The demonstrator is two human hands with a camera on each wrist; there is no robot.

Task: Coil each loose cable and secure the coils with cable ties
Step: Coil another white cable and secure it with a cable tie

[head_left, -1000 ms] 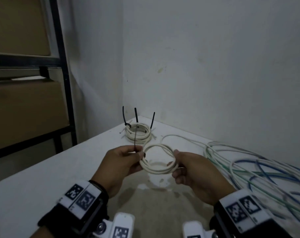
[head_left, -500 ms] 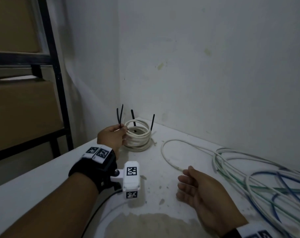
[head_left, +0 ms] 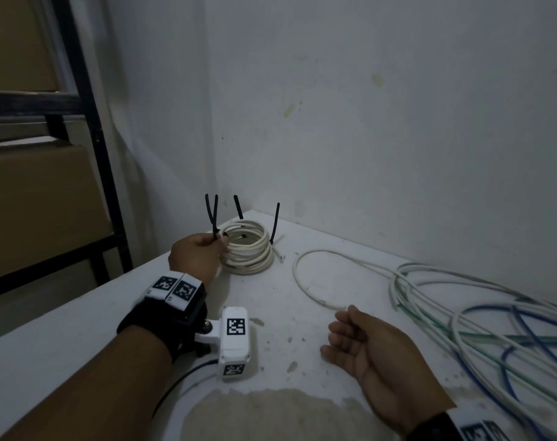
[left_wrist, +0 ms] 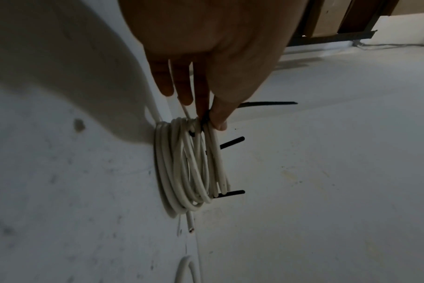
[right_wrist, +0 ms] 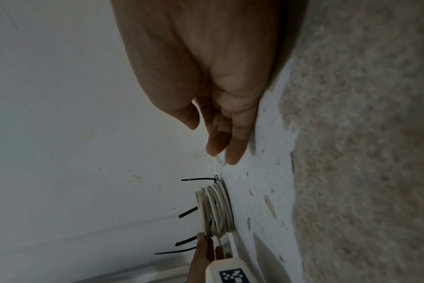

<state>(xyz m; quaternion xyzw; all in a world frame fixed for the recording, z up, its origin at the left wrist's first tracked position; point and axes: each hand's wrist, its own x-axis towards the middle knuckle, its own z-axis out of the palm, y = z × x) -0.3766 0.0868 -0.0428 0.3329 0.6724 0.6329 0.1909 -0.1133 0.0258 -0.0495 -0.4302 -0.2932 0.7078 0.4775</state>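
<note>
At the far corner of the tabletop (head_left: pixel 302 313), my left hand (head_left: pixel 196 254) pinches a black tie (head_left: pixel 214 218) on the white coils (head_left: pixel 250 249). My right hand (head_left: pixel 366 342) rests open. Letting go roughly could topple the stack.

The white table (head_left: pixel 271 313) carries stacked cream cable coils (head_left: pixel 251 249) at the left hand (head_left: pixel 196 254), and loose white, green and blue cables (head_left: pixel 493 319) beyond the right hand (head_left: pixel 366 351).

no words, brands or numbers can be read anywhere. the only signs are black-and-white square code markers on the left wristband (head_left: pixel 175 286), the white wrist camera housing (head_left: pixel 236 340) and the right wristband (head_left: pixel 481 432).
</note>
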